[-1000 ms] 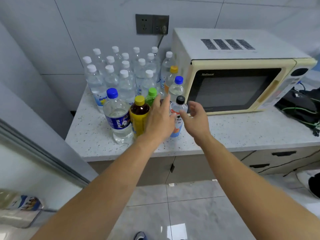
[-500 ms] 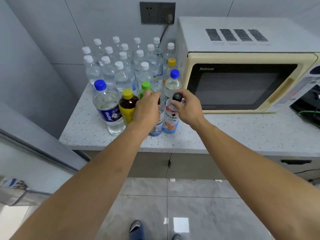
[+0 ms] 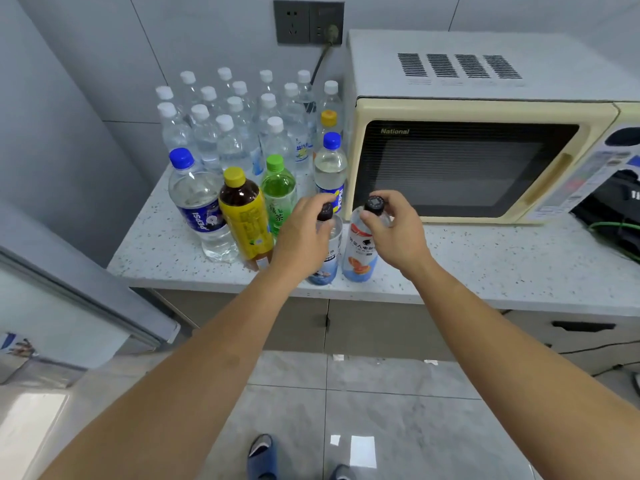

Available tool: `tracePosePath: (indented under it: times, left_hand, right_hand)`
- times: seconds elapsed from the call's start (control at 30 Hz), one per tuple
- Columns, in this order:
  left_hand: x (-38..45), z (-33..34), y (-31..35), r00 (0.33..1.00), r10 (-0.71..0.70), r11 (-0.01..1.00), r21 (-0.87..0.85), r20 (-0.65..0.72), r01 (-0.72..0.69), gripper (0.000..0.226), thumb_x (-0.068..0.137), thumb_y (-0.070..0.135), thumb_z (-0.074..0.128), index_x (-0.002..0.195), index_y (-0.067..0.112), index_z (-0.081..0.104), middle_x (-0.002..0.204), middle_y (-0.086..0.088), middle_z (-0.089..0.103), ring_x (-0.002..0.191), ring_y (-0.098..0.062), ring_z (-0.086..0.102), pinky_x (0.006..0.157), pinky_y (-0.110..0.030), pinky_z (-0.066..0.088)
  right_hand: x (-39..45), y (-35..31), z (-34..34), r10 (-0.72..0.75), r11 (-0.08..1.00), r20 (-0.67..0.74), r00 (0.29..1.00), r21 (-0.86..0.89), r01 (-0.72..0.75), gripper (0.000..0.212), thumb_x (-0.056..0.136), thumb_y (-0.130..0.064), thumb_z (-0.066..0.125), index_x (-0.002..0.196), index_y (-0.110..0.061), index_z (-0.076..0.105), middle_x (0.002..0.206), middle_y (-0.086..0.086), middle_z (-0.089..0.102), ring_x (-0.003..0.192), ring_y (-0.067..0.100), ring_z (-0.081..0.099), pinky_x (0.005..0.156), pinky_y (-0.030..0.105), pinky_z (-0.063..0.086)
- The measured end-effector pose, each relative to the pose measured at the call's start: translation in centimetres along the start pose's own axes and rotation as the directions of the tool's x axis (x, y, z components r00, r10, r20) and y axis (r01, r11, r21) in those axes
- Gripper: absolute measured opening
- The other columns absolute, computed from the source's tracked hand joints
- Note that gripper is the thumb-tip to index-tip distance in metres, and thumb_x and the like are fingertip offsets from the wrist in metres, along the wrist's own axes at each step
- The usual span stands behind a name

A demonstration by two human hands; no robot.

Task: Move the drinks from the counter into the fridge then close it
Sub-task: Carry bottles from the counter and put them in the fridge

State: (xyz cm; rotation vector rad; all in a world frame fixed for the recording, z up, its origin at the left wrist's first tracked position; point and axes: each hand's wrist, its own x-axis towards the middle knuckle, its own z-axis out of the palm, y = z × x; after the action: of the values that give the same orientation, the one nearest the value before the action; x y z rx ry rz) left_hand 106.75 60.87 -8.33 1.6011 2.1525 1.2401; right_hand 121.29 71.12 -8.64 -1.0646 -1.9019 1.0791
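Two black-capped drink bottles stand at the front edge of the speckled counter (image 3: 502,268). My left hand (image 3: 303,233) grips the neck of the blue-labelled bottle (image 3: 327,268). My right hand (image 3: 394,230) pinches the neck of the bottle with the orange fruit label (image 3: 358,256). Left of them stand a Pepsi bottle with a blue cap (image 3: 199,206), a yellow-labelled tea bottle (image 3: 244,216) and a green tea bottle (image 3: 278,192). A second blue-capped bottle (image 3: 330,168) stands behind my hands. The open fridge door (image 3: 69,327) is at the lower left.
Several white-capped water bottles (image 3: 235,126) crowd the back of the counter. A cream microwave (image 3: 478,133) fills the right side, its cord plugged into a wall socket (image 3: 308,22). Black gear with a green cable (image 3: 616,216) lies at the far right. Drawers sit below.
Both hands reached forward from in front of the bottles and closed round the necks of the two black-capped bottles. The camera moved closer to the counter.
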Motion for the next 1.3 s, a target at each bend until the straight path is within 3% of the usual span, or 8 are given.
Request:
tracePosePath:
  times: [0.13, 0.27, 0.5, 0.6, 0.73, 0.87, 1.03, 1.3]
  left_hand:
    - [-1.2, 1.5, -1.9, 0.956, -0.287, 0.908, -0.302, 0.057, 0.291, 0.08, 0.079, 0.042, 0.076, 0.144, 0.042, 0.03, 0.146, 0.009, 0.045, 0.13, -0.004, 0.045, 0.105, -0.036, 0.046]
    - [-1.5, 2.4, -4.4, 0.895, -0.414, 0.82, -0.361, 0.166, 0.445, 0.103, 0.055, 0.052, 0.088, 0.139, 0.05, 0.029, 0.135, 0.013, 0.054, 0.122, -0.007, 0.055, 0.103, -0.039, 0.048]
    - [-2.2, 4.5, -5.8, 0.848, -0.483, 0.735, -0.425, 0.219, 0.528, 0.074, 0.048, 0.049, 0.088, 0.113, 0.047, 0.053, 0.104, 0.029, 0.067, 0.096, 0.014, 0.063, 0.084, -0.021, 0.054]
    - [-2.9, 4.7, -5.6, 0.842, -0.518, 0.712, -0.47, 0.151, 0.522, 0.081, 0.051, 0.052, 0.086, 0.124, 0.036, 0.055, 0.11, 0.023, 0.068, 0.1, 0.008, 0.064, 0.081, -0.018, 0.053]
    - [-5.7, 3.7, -4.8, 0.798, -0.598, 0.567, -0.667, 0.069, 0.483, 0.068, 0.058, 0.045, 0.085, 0.12, 0.026, 0.062, 0.111, 0.008, 0.074, 0.104, -0.012, 0.069, 0.09, -0.036, 0.057]
    - [-9.7, 1.3, -3.3, 0.788, -0.592, 0.361, -0.818, 0.17, 0.448, 0.086, 0.051, 0.055, 0.09, 0.123, 0.017, 0.063, 0.113, -0.009, 0.072, 0.101, -0.025, 0.069, 0.086, -0.039, 0.057]
    - [-16.2, -2.3, -2.3, 0.671, -0.711, 0.183, -0.867, 0.21, 0.464, 0.079, 0.052, 0.058, 0.086, 0.116, 0.018, 0.065, 0.098, -0.011, 0.076, 0.087, -0.028, 0.072, 0.071, -0.036, 0.06]
    - [-26.5, -5.9, -2.2, 0.511, -0.839, 0.007, -0.934, 0.189, 0.358, 0.063, 0.07, 0.071, 0.051, 0.087, 0.018, 0.08, 0.088, -0.014, 0.075, 0.068, -0.027, 0.071, 0.063, -0.038, 0.061]
  right_hand:
    - [-0.8, 1.4, 0.5, 0.05, 0.998, 0.06, 0.997, 0.029, -0.052, 0.068, 0.079, -0.037, 0.078, 0.138, -0.023, 0.046, 0.136, -0.009, 0.054, 0.125, 0.006, 0.05, 0.104, 0.028, 0.042]
    - [-0.8, 3.2, 0.8, 0.111, 0.987, 0.127, 0.986, 0.1, -0.124, 0.092, 0.068, -0.038, 0.088, 0.143, -0.028, 0.036, 0.138, -0.007, 0.053, 0.127, 0.013, 0.053, 0.105, 0.041, 0.048]
    - [-1.2, 5.6, 2.2, 0.147, 0.947, 0.156, 0.977, 0.264, -0.185, 0.085, 0.064, -0.024, 0.093, 0.134, -0.027, 0.046, 0.1, -0.012, 0.069, 0.077, 0.004, 0.069, 0.06, 0.023, 0.059]
    - [-1.5, 5.9, 2.1, 0.132, 0.947, 0.113, 0.985, 0.278, -0.159, 0.079, 0.067, -0.026, 0.091, 0.133, -0.023, 0.049, 0.104, -0.004, 0.068, 0.08, 0.003, 0.068, 0.06, 0.017, 0.055]
    - [-3.5, 6.3, 1.2, 0.213, 0.895, 0.178, 0.961, 0.359, -0.265, 0.058, 0.069, -0.027, 0.089, 0.118, -0.017, 0.061, 0.099, 0.0, 0.074, 0.088, 0.013, 0.072, 0.07, 0.025, 0.058]
    - [-6.5, 6.0, 1.1, 0.308, 0.661, 0.391, 0.868, 0.568, -0.49, 0.049, 0.073, -0.034, 0.079, 0.113, -0.009, 0.066, 0.099, 0.01, 0.075, 0.089, 0.025, 0.073, 0.074, 0.037, 0.058]
    - [-11.0, 5.4, 3.1, 0.354, 0.333, 0.706, 0.613, 0.517, -0.789, 0.062, 0.069, -0.058, 0.072, 0.114, -0.016, 0.071, 0.099, 0.012, 0.074, 0.086, 0.026, 0.072, 0.077, 0.042, 0.058]
    - [-17.7, 3.4, 8.9, 0.216, 0.146, 0.875, 0.433, 0.41, -0.901, 0.058, 0.072, -0.054, 0.072, 0.109, -0.009, 0.074, 0.093, 0.019, 0.069, 0.081, 0.035, 0.069, 0.075, 0.047, 0.056]
